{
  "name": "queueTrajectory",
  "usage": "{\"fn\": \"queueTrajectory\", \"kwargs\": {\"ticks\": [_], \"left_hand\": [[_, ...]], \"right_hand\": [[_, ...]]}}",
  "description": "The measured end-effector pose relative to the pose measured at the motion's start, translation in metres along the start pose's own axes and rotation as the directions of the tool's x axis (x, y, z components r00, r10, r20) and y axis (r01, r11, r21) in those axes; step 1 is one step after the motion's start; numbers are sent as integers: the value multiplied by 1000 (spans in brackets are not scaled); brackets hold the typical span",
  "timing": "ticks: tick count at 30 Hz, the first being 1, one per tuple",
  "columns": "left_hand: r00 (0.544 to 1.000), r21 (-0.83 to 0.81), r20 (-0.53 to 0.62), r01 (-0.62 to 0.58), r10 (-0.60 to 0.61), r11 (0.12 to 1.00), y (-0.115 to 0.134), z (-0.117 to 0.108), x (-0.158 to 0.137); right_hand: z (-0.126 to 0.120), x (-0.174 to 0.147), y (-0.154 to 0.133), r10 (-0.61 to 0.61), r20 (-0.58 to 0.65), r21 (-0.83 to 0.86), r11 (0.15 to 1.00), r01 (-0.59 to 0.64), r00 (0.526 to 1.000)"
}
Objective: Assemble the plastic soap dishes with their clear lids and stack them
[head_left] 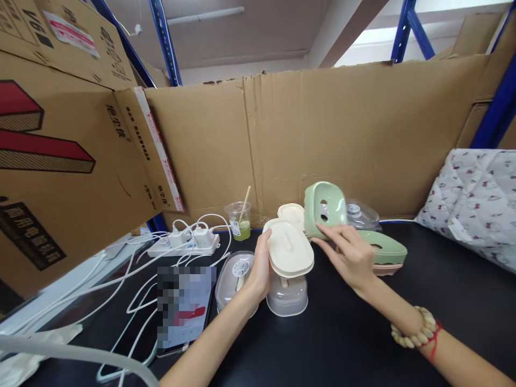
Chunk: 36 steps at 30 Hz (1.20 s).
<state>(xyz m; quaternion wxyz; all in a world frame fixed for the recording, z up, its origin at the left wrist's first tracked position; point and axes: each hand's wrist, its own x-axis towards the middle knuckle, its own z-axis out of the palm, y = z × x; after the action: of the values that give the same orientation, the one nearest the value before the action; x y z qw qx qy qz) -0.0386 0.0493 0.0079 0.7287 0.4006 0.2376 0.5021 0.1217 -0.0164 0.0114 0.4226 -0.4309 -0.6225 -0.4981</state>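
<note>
My left hand (pixel 260 269) grips a cream oval tray (pixel 289 244) by its left edge and keeps it tilted above the table. Between the thumb and fingers of my right hand (pixel 350 255) is a glossy green soap dish (pixel 325 207) with drain holes, raised on its side just right of the cream tray. Under the cream tray sits a clear plastic cover (pixel 287 301), partly hidden. Another clear cover (pixel 236 269) with a round label lies left of it, partly behind my left hand. A second cream piece (pixel 291 213) shows behind the held tray.
Right of my right hand, a green dish (pixel 387 247) rests on a pink one (pixel 387 269); a clear cover (pixel 363 215) lies behind. At left are a drink cup (pixel 241 220), a power strip (pixel 183 245), a phone (pixel 187 306) and loose white cables. Cardboard (pixel 363 123) walls the back.
</note>
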Motion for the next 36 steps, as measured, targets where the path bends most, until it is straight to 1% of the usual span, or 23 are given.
{"fn": "queueTrajectory", "kwargs": {"ticks": [2,5,7,9,10,11,12,13,14,15,16,17,19,20,21,22,24,25,27,29,31,33,36], "left_hand": [[999,-50,41,18,-16,999,4,5,-3],[995,-83,95,46,-38,995,9,11,-9],[996,-67,80,33,-28,997,12,12,-12],[999,-37,36,-5,6,999,14,12,-13],[999,-23,15,-29,29,999,14,11,-14],[999,-13,-1,-49,49,999,14,11,-14],[998,-5,-15,-65,65,998,13,11,-14],[997,5,-24,-74,74,997,12,10,-14],[996,24,-29,-83,84,996,10,9,-13],[995,50,-24,-95,96,994,8,9,-13],[994,82,-6,-107,108,991,7,8,-14],[993,116,21,-119,117,986,5,8,-14],[987,169,85,-146,133,975,3,7,-14],[985,186,111,-154,135,970,2,7,-15],[983,195,127,-157,134,968,2,7,-15],[982,201,132,-157,132,967,2,7,-15],[984,209,123,-156,132,965,3,8,-14],[984,214,116,-157,135,964,4,8,-14],[983,218,105,-168,148,961,5,8,-14],[982,206,108,-177,158,962,6,8,-15],[982,188,123,-164,143,968,6,8,-15],[986,172,125,-127,107,977,6,10,-17],[997,142,58,-58,50,988,6,13,-18]], "right_hand": [[-4,3,-12,-7,27,163,987,3,1000],[-7,5,-24,-121,84,356,931,84,989],[-8,5,-28,-204,84,416,897,152,975],[-8,3,-29,-223,70,440,882,171,972],[-7,2,-30,-190,65,442,886,142,980],[-7,0,-30,-122,72,444,893,78,990],[-5,-2,-30,-23,93,452,892,-22,995],[-4,-4,-31,104,129,472,868,-153,986],[-2,-6,-31,247,187,507,805,-309,951],[-1,-8,-31,383,273,547,693,-470,883],[1,-8,-31,485,379,578,541,-611,788],[2,-8,-31,541,488,591,373,-715,685],[4,-6,-31,541,677,554,69,-829,498],[4,-4,-31,515,743,519,-42,-854,427],[3,-1,-31,490,788,487,-126,-864,372],[2,2,-31,473,817,462,-193,-866,331],[-2,9,-33,465,842,437,-295,-850,272],[-4,12,-35,471,845,436,-334,-836,252],[-8,16,-38,474,852,433,-396,-810,224],[-11,18,-40,461,862,422,-428,-799,208],[-12,17,-42,451,868,412,-428,-804,205],[-12,16,-41,457,865,408,-403,-820,206],[-11,17,-33,444,877,360,-346,-867,187]]}}
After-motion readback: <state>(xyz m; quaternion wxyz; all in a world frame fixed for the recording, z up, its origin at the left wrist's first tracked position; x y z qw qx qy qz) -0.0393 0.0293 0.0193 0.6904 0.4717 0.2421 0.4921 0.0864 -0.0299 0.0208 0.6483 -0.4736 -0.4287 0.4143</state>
